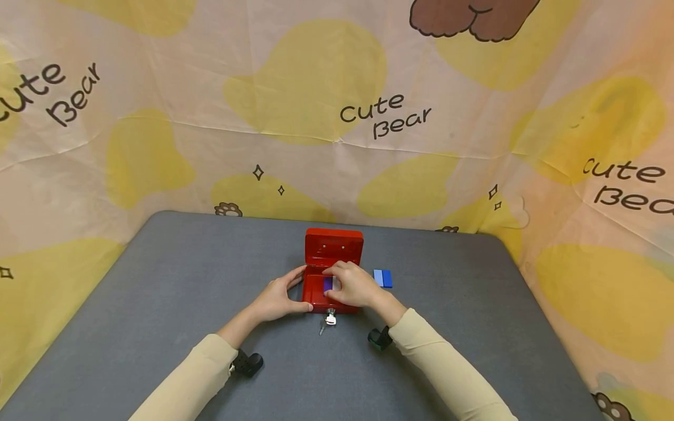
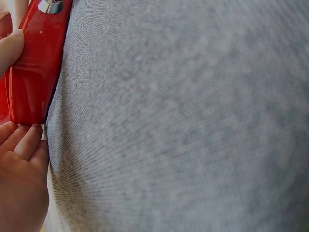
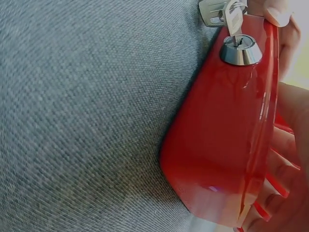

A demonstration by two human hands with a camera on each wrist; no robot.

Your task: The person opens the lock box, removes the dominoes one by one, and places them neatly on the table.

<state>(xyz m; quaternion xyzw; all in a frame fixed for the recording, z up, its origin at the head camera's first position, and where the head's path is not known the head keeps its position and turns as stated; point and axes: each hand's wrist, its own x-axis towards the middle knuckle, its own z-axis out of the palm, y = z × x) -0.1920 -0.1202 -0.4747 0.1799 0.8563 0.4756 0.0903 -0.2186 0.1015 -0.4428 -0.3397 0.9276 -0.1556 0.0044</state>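
A red metal box (image 1: pixel 313 299) stands with its lid (image 1: pixel 334 241) raised at the back. The left hand (image 1: pixel 275 299) grips the box's left side, thumb at the front corner and fingers along the side; the left wrist view shows its fingertips on the red wall (image 2: pixel 36 82). Over the box's interior, the right hand (image 1: pixel 354 285) has its thumb and fingers curled round a purple and whitish piece (image 1: pixel 328 285), partly hidden by the hand. Keys (image 1: pixel 330 319) hang from the round front lock (image 3: pixel 240 50).
Two flat blocks, one light blue (image 1: pixel 378 278) and one dark blue (image 1: pixel 387 279), lie side by side right of the box on the grey tabletop (image 1: pixel 221 251). A printed cloth (image 1: pixel 295 76) hangs behind and along both sides.
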